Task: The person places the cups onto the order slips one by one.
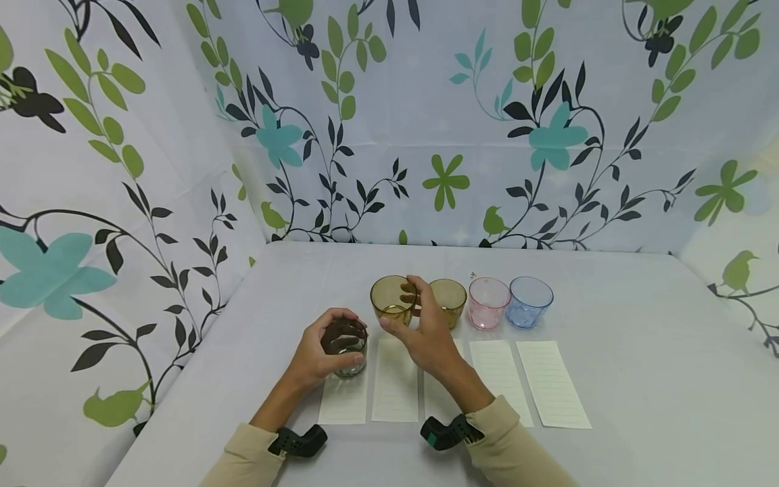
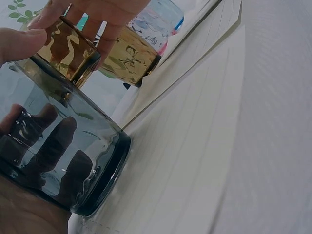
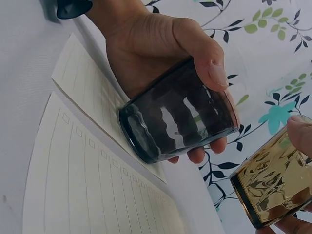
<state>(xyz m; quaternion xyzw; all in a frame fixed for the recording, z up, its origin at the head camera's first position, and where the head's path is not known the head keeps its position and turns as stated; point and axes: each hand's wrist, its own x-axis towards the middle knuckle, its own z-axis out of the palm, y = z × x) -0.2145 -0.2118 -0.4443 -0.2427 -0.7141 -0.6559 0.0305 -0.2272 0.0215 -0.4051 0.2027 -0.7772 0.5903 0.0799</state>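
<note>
Two hands work close together in the head view: the left hand (image 1: 319, 352) curls its fingers and thumb round a dark grey glass tumbler (image 1: 349, 341) over the far end of the leftmost lined paper slip (image 1: 343, 404), while the right hand (image 1: 426, 338) grips an amber glass (image 1: 389, 301) between thumb and fingers, just to the right and farther off. Handling them well probably means holding each glass level by its wall, with a gap between them so the rims cannot knock, and minding the second amber glass (image 1: 452, 301) close on the right, with a pink glass (image 1: 487, 311) and a blue glass (image 1: 528, 311) beyond it. From the left wrist, the dark grey glass tumbler shows translucent, softly rippled walls and a thick, rounded base; whether that base touches the paper I cannot tell. From the right wrist, the amber glass has a dimpled, wavy wall narrowing to a dark base edge, a texture likely to help the grip; the paper is matt and ruled, with small squares heading its lines.
</note>
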